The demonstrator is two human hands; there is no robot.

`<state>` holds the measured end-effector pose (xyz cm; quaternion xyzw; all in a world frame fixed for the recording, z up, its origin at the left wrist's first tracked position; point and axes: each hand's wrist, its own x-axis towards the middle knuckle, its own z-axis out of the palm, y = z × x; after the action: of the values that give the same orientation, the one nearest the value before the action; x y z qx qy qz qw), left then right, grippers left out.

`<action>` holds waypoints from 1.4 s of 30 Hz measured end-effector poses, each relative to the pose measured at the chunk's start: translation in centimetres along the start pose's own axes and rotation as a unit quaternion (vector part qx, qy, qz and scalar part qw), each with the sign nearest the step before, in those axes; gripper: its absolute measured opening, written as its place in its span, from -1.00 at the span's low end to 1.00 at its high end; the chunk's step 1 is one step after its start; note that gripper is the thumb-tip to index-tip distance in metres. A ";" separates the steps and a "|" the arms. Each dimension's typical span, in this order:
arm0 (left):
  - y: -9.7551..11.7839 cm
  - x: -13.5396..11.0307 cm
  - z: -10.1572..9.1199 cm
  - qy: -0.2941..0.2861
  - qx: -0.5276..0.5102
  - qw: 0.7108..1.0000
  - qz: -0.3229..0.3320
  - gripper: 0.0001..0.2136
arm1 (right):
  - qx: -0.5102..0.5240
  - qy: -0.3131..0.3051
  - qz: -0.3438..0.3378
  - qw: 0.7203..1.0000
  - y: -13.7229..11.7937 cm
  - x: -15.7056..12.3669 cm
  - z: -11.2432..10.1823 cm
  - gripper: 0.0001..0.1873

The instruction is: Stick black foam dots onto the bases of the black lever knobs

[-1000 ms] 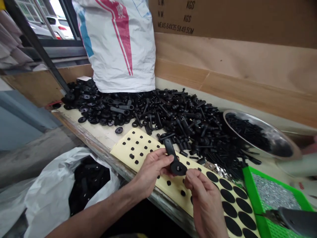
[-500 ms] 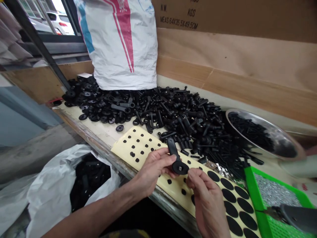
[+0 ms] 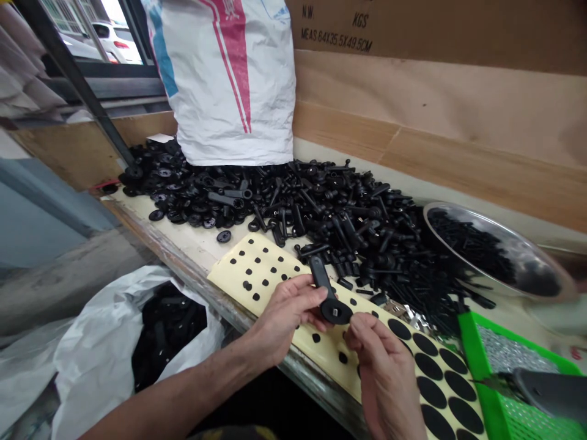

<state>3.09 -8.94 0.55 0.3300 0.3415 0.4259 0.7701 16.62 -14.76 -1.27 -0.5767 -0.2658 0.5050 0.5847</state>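
Held in the fingers of my left hand [image 3: 293, 305] is a black plastic arm-shaped part [image 3: 321, 275]. It has a flat round black disc [image 3: 336, 312] at its near end, with a small metal piece at the disc's centre. My right hand [image 3: 387, 366] is closed in a pinch at the disc's right rim. Whether anything thin lies between those fingertips is hidden. Beneath both hands is a yellow sticker sheet [image 3: 238, 269], with small black dots on its left and large black round stickers [image 3: 431, 391] on its right.
A heap of black plastic parts [image 3: 321, 201] spreads behind the sheet, below a white sack [image 3: 233, 91]. To the right stand a metal bowl [image 3: 527, 275] of black rods, a green basket [image 3: 474, 348] of small metal pieces and a dark tool [image 3: 545, 391]. A white bag [image 3: 92, 342] sits lower left.
The view has shifted slightly, so the surroundings on the right appear a little farther right. Both hands keep nearly the same pose on the black plastic part.
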 end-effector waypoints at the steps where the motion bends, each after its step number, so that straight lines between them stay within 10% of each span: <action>1: 0.0 0.0 0.0 0.000 0.000 1.000 0.001 -0.78 | 0.001 0.000 -0.002 1.000 0.0 0.0 0.0 -0.66; 42: 0.2 0.4 0.5 0.040 -0.016 0.999 0.012 -0.75 | 0.015 0.015 -0.015 1.000 0.5 0.3 0.8 -0.68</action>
<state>3.56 -8.65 0.88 0.3048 0.3611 0.4531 0.7559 15.89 -14.25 -1.65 -0.5713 -0.2586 0.4912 0.6046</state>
